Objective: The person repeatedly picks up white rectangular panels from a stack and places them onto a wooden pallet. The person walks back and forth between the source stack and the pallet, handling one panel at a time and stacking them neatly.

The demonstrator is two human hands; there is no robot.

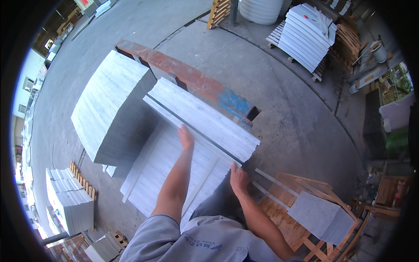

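Note:
A large pale grey stone slab (168, 148) leans in front of me, its upper edge running from upper left to lower right. My left hand (186, 137) rests at that edge near the middle, fingertips closed over it. At the right-hand corner, my right hand (239, 179) grips the edge with its fingers curled; the underside of the grip is hidden. Just beyond a dark gap stands a row of upright stone slabs (205, 120). Two narrow pale strips, one of them a right strip (201, 184), run down the slab's face.
A rusty steel beam (183, 72) with a blue end lies behind the slabs. Left of them stands a big block of slabs (111, 98). A wooden crate (283, 218) with grey slabs (316, 214) is at lower right. More stacked slabs (305, 37) sit at upper right.

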